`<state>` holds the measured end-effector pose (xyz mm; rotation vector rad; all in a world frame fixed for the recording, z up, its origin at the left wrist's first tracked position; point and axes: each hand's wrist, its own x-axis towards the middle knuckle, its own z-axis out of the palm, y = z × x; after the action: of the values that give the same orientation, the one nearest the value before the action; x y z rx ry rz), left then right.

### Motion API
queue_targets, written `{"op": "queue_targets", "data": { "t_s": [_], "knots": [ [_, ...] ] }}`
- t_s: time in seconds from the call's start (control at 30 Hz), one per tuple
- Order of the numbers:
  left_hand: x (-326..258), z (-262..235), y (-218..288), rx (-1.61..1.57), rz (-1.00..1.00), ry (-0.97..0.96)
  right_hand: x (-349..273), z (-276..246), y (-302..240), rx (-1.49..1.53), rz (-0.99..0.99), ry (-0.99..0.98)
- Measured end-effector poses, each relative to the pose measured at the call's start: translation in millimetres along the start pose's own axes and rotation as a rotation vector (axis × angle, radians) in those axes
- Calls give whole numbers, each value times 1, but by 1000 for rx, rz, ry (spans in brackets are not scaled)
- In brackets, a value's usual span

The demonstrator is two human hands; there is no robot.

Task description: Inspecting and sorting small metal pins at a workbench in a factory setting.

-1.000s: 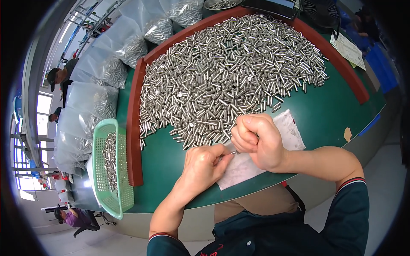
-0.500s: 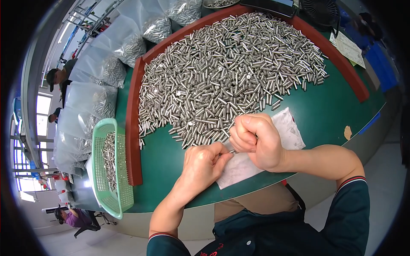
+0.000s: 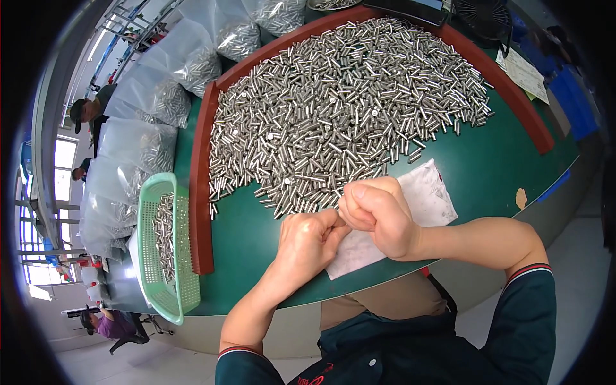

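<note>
My left hand [image 3: 303, 249] is closed in a pinch above the near edge of a white, smudged cloth [image 3: 431, 196]. Thumb and forefinger come together around a small metal pin, which the fingers now hide almost wholly. Right against those fingertips, my right hand [image 3: 380, 217] is curled into a fist with the thumb on top; whatever it may hold is covered by its fingers. Beyond both hands a large heap of short, shiny metal pins [image 3: 333, 122] spreads over the green tabletop [image 3: 481, 170].
A dark red barrier [image 3: 201, 192] curves around the heap. Left of it stands a light green basket [image 3: 188, 289] partly filled with pins. Clear plastic bags [image 3: 131, 144] of pins line the far left. A black fan [image 3: 481, 22] and papers [image 3: 523, 76] lie far right. Other people are at the left.
Both hands have shifted slightly, the right a little left and down, closer against the left fingertips. The metal pin between them has become hidden.
</note>
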<state>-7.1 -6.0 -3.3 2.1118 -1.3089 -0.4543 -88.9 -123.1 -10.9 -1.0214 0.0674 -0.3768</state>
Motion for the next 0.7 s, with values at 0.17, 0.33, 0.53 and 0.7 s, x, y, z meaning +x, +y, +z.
{"op": "queue_targets", "data": {
  "t_s": [0.17,0.33,0.53,0.7],
  "knots": [
    [-1,-1,0,24,0,-17,5,-4,-4,31,34,11],
    [3,-21,-17,-1011,-285,-114,13,-16,-19,259,-60,50],
    [9,-29,-34,-1539,-354,-73,17,-17,-19,232,-54,56],
    [9,-34,-37,-1449,-365,-25,17,-17,-19,212,-47,59]
  ]
}}
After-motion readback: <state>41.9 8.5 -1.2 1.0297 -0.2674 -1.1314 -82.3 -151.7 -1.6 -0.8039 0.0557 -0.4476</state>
